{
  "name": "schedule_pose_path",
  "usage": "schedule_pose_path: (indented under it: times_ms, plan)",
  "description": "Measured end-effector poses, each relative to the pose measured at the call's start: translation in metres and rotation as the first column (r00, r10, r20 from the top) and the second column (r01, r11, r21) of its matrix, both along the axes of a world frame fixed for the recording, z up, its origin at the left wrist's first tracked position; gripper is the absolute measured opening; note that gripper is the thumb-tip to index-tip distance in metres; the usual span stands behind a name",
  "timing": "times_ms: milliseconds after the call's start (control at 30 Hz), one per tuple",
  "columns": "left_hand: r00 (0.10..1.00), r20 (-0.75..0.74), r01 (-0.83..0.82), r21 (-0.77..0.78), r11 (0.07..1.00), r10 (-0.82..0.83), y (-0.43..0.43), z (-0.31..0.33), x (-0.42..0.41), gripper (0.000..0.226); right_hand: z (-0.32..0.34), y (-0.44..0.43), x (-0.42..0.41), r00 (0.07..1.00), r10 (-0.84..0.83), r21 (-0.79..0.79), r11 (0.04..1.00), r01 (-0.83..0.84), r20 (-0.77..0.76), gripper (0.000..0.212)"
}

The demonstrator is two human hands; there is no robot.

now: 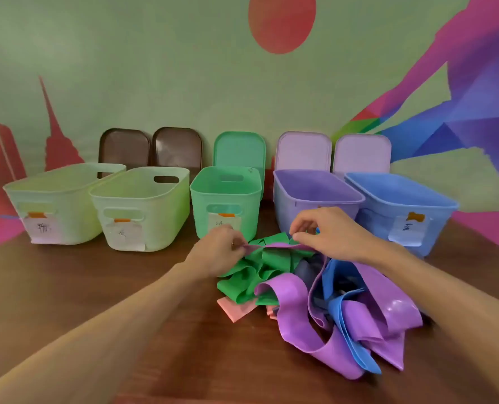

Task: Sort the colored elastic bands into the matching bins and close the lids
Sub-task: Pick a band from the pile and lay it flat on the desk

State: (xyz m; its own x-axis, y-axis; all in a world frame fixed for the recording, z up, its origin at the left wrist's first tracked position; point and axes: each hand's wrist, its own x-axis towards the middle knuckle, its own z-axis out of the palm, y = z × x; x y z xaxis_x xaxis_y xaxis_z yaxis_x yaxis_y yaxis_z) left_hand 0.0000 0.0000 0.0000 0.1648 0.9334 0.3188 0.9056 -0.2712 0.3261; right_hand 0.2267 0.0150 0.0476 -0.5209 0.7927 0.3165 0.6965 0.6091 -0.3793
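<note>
blue bin (372, 225) | label (408, 230): "蓝"; other bins' labels (42, 228): handwritten; too blurred to read

Left hand (220, 252) and right hand (328, 231) close together out front — fingertips pinched, palms down

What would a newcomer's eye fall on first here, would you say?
The tangled pile of green, purple, blue and pink bands front right on the table draws the eye, with the left hand and right hand pinching a purple strip above it. Behind stand five open bins, their lids leaning on a mural wall.
</note>
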Motion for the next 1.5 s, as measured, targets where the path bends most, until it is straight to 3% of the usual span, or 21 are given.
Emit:
schedule_pose_path:
  times_ms: [200,300,433,567,667,733,833,933,1133,1333,1500]
  plan:
    - [0.991,0.132,-0.003,0.089,0.996,-0.009,-0.007,0.058,0.008,0.016,0.018,-0.005,-0.008,0.998,0.03,0.052,0.998,-0.033,0.062,0.028]
    - [0.981,0.181,0.042,0.14,0.989,-0.067,-0.014,0.095,0.016,0.019,0.034,-0.007,-0.01,0.998,0.03,0.062,0.998,-0.027,-0.047,0.032]
    - [0.958,0.26,0.062,0.215,0.975,-0.118,-0.028,0.124,0.029,0.023,0.048,-0.014,-0.016,0.978,0.049,0.127,0.992,-0.024,-0.2,0.004]
    - [0.839,0.527,0.005,0.239,0.971,-0.134,-0.043,0.133,0.04,0.02,0.063,-0.022,-0.008,0.924,0.043,0.119,0.993,0.003,-0.381,0.004]
    - [0.658,0.749,-0.023,0.127,0.992,-0.08,-0.055,0.128,0.05,0.033,0.08,-0.033,0.004,0.817,0.045,0.076,0.997,-0.002,-0.575,0.004]
    - [0.594,0.804,0.044,-0.004,0.999,-0.023,-0.062,0.118,0.059,0.043,0.092,-0.04,0.009,0.722,0.032,0.049,0.999,0.004,-0.691,0.009]
    - [0.615,0.788,0.17,-0.132,0.977,0.0,-0.073,0.101,0.079,0.05,0.106,-0.052,0.013,0.6,0.007,0.001,1.0,-0.012,-0.8,0.007]
    - [0.578,0.816,0.29,-0.185,0.939,-0.017,-0.084,0.089,0.095,0.026,0.118,-0.064,0.012,0.492,0.013,-0.045,0.993,-0.105,-0.87,0.011]
    - [0.537,0.843,0.272,-0.191,0.943,0.016,-0.105,0.09,0.088,0.009,0.13,-0.07,0.004,0.378,-0.012,-0.091,0.977,-0.192,-0.926,0.004]
    - [0.635,0.767,0.214,-0.295,0.931,0.096,-0.129,0.089,0.033,0.006,0.105,-0.064,-0.025,0.407,-0.11,-0.2,0.962,-0.185,-0.907,0.009]
    - [0.663,0.709,0.16,-0.447,0.88,0.24,-0.147,0.058,-0.02,0.008,0.065,-0.047,-0.075,0.571,-0.177,-0.3,0.945,-0.129,-0.802,0.01]
